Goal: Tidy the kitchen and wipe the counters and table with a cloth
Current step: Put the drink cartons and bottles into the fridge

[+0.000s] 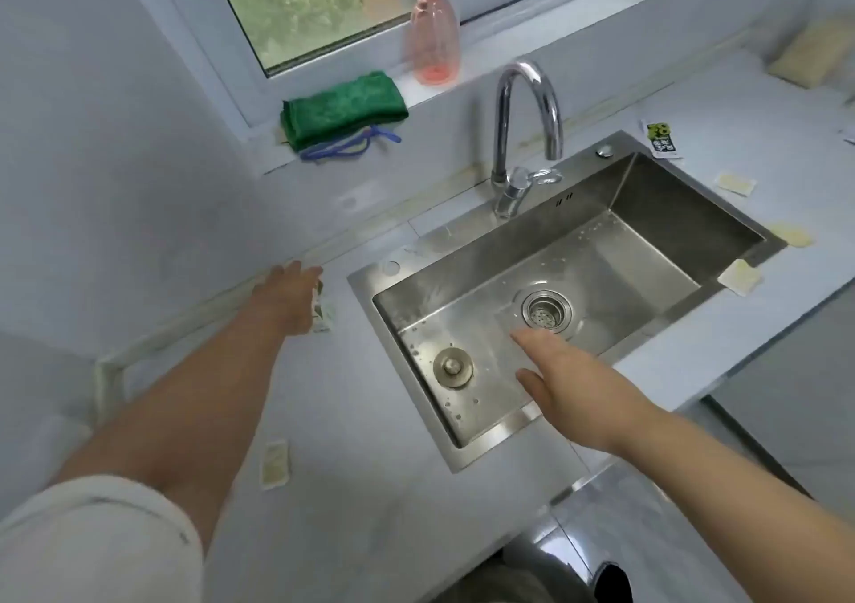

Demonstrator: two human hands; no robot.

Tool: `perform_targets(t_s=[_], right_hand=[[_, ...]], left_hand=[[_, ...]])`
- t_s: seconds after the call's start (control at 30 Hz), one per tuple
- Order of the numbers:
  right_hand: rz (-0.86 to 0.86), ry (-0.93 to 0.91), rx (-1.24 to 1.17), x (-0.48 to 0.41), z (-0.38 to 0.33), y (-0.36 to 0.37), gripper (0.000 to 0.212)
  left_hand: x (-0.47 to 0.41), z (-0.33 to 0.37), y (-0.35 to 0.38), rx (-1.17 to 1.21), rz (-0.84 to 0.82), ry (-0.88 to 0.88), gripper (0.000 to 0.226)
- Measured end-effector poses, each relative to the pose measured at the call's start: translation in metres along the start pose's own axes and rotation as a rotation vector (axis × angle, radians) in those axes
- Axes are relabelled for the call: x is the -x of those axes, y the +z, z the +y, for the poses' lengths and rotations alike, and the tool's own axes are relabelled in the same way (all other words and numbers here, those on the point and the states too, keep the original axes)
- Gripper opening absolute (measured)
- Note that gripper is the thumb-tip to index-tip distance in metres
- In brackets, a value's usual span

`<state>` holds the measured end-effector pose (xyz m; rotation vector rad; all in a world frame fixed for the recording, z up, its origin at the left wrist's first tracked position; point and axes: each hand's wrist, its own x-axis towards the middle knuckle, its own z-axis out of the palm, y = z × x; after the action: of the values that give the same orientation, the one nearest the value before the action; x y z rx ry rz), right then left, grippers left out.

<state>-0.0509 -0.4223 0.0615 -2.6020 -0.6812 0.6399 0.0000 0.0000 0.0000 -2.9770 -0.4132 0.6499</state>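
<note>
- Head view: right hand [569,385] hovers over the sink [694,213], fingers straight, slightly spread, holding nothing.
- Left hand [289,297], fingers stretched out, lies over one small packet [324,318] on the counter [370,510].
- One folded green cloth [342,107] rests on the windowsill [416,93], long axis left to right along it, near one pink bottle [432,33].

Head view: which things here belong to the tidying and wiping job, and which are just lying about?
Belongs to the job:
green cloth on the sill
small packet at the left hand
flat packet near the counter front edge
printed wrapper beyond the sink

Just lying about:
pink spray bottle
tap
loose sink plug
yellow pad, far right
</note>
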Motion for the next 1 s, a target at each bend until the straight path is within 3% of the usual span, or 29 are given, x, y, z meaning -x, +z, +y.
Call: perform_targets(t_s=[0.07,0.13,0.27,0.47,0.6,0.7,1.0], right_hand=[[0.012,0.029,-0.022,-0.002,0.003,-0.003,0.055],[0.006,0.038,-0.008,-0.002,0.004,-0.003,0.055],[0.028,0.046,-0.024,-0.004,0.003,-0.006,0.054],[0.075,0.053,-0.072,0.004,0.014,-0.01,0.053],[0.122,0.122,-0.105,0.018,0.039,-0.018,0.053],[0.191,0.175,-0.129,0.033,0.06,-0.031,0.049],[0.324,0.298,-0.233,0.099,0.177,-0.069,0.056]], left_hand=[[-0.008,-0.003,0.001,0.074,-0.013,0.028,0.093],[-0.009,0.0,0.004,0.139,-0.012,0.021,0.075],[-0.006,0.01,0.002,0.083,0.067,0.055,0.053],[0.034,0.048,-0.042,-0.003,0.23,0.066,0.062],[0.08,0.11,-0.082,0.188,0.301,0.212,0.08],[0.11,0.173,-0.097,0.425,0.173,0.32,0.09],[0.144,0.37,-0.102,0.52,0.131,0.556,0.074]])
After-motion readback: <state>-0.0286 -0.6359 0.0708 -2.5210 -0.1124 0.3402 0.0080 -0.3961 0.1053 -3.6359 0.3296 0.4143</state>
